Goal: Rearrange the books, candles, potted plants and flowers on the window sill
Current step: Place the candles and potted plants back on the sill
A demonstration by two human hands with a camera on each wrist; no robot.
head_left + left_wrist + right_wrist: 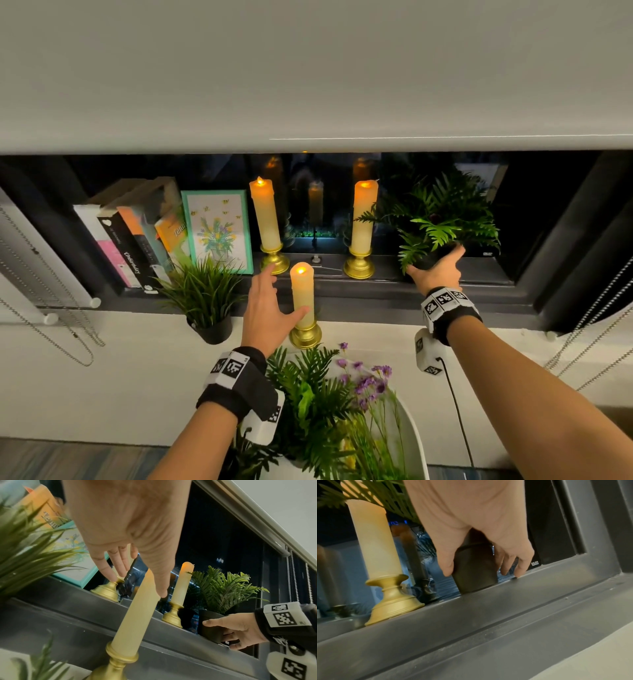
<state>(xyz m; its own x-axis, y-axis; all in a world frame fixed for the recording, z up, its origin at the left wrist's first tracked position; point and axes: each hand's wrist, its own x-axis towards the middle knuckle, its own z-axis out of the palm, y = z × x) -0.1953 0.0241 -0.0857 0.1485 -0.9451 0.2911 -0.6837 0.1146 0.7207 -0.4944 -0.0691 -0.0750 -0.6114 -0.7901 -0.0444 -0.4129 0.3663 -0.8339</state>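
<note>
Dark window sill [376,291] runs below the night glass, books [137,236] at nine o'clock. At three o'clock the right hand [440,270] wraps thumb and fingers round the fern pot [474,566], which stands on the sill against the pane. At six o'clock the left hand [267,311] is spread, thumb touching the front candle [302,294], gripping nothing. To do this well, I'd lift the pot straight up, clear of the right candle [364,219], and steady the front candle at its gold base
</note>
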